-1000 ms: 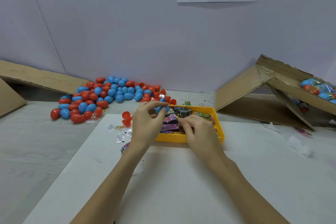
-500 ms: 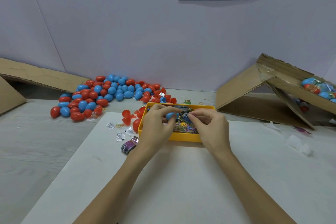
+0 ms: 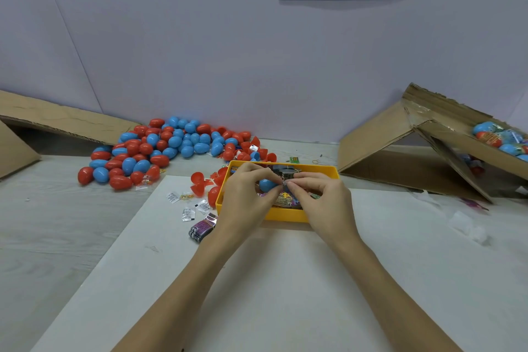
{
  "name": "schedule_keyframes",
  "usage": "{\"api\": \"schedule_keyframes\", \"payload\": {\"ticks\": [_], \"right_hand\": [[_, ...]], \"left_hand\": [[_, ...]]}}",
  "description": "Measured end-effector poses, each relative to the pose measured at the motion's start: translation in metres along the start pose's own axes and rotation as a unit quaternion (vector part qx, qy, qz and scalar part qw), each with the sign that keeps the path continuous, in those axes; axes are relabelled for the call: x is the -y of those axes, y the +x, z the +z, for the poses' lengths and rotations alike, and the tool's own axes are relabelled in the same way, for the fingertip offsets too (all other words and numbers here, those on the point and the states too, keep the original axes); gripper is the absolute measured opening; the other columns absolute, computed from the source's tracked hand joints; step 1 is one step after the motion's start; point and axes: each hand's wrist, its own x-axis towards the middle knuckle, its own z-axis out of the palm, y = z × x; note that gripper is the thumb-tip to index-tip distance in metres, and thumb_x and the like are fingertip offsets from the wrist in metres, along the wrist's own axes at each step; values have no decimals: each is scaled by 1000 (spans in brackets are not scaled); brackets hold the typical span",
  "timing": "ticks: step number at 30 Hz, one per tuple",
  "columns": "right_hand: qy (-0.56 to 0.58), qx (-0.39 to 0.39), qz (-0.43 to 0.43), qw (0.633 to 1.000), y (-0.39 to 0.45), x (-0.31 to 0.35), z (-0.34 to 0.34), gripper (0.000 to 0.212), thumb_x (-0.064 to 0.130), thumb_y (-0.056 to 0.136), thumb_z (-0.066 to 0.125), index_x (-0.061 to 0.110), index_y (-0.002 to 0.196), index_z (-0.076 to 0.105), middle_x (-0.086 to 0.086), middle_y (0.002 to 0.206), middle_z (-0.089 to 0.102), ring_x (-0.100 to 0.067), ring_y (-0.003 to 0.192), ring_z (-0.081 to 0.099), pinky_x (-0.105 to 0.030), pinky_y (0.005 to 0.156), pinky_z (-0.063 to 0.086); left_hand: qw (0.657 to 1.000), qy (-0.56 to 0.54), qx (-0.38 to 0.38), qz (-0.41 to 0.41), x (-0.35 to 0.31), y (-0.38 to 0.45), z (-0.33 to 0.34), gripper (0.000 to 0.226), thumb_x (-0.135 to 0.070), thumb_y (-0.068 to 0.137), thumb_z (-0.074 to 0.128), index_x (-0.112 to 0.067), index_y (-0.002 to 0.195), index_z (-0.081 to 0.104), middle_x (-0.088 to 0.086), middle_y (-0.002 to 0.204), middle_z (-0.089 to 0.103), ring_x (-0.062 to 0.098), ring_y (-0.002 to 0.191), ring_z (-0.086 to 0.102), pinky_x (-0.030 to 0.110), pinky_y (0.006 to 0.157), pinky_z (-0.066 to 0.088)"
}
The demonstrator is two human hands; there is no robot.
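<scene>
Over yellow tray (image 3: pixel 285 216) — left fingers (image 3: pixel 257 171) grip blue shell (image 3: pixel 265 185), right fingers (image 3: pixel 307 177) pinch small piece (image 3: pixel 284 183); red shells (image 3: pixel 213 196) crowd left.

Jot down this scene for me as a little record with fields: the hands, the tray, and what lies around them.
Left hand: holds a blue egg over the yellow tray
Right hand: pinches a small item at the egg, too small to identify
In tray: colourful packets
Behind, left: pile of red and blue eggs
Beside tray: purple packet, white sachets
Far right: cardboard box
</scene>
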Motion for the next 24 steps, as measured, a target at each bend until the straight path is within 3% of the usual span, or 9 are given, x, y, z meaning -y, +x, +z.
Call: {"api": "schedule_keyframes", "payload": {"ticks": [3,6,8,11,15,18,24], "right_hand": [[12,-11,-4,1000,-1,1,1,24,25,99,67,20,119,77,5,132,69,-6,125,59,-15,98,46],[46,-24,-7,999,0,4,-2,29,27,107,52,23,127,72,15,117,70,11,106,62,-5,83,49],[97,-5,19,995,4,4,-8,30,26,108,49,20,129,70,14,114,73,8,102,65,-10,85,52],[187,95,65,976,10,4,-20,26,20,106,53,15,123,73,2,109,78,-13,103,74,-28,91,59],[276,204,121,931,11,7,-35,22,11,99,64,14,119,73,-6,104,79,-19,94,76,-30,82,62],[347,219,170,896,12,7,-40,25,6,95,67,10,119,73,-10,103,77,-17,93,74,-26,79,60],[337,190,189,902,15,1,-37,21,10,88,73,4,108,76,-11,104,78,-18,94,75,-25,76,60]], "left_hand": [[999,30,-3,14,1,-1,0,13,-17,87,80,-20,100,80,-4,108,63,6,100,53,9,81,44],[999,20,-8,41,-1,-1,-1,14,-14,87,80,-18,100,80,-6,106,62,6,100,54,8,81,45],[997,-4,-19,73,-3,0,-3,14,-13,86,80,-18,99,81,-4,106,64,7,100,57,8,83,46],[992,-41,-44,112,-8,1,-8,15,-11,86,79,-16,100,82,0,109,67,10,102,61,13,85,50],[983,-84,-33,160,-12,4,-15,14,-5,86,78,-11,99,81,4,115,69,15,108,65,20,88,54],[980,-63,-26,184,-12,6,-18,15,-4,85,79,-9,99,81,5,118,69,17,111,64,20,92,53],[981,-54,-38,181,-8,6,-16,24,-4,87,78,-12,110,78,5,117,68,13,111,64,19,91,54]]}}
